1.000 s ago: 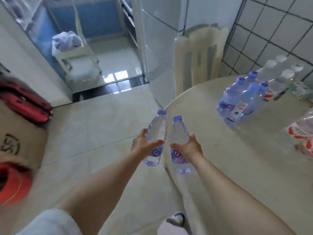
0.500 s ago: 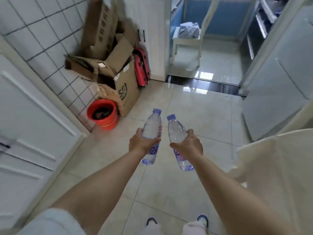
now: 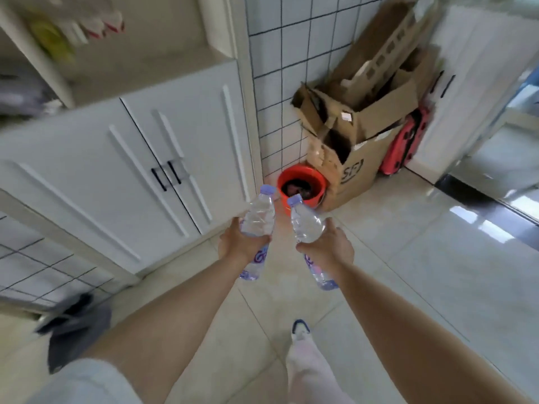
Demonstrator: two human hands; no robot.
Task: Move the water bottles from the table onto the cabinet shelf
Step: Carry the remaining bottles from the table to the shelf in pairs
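The white two-door cabinet point(image 3: 140, 158) with black handles now fills the left, where half a second ago only its edge showed. Right of it stand a red plastic bucket point(image 3: 302, 185) and brown cardboard boxes point(image 3: 354, 132), one printed "SF". In front of the cabinet, the left hand point(image 3: 240, 243) and right hand point(image 3: 326, 246) each wrap fingers round a clear blue-capped plastic water bottle point(image 3: 258, 217) point(image 3: 306, 223); purple label lettering unreadable.

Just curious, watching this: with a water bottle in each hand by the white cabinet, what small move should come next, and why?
Probably raise both bottles up and left toward the open shelf above the cabinet doors. The left hand grips one bottle, the right hand the other bottle, both low in front of the doors.
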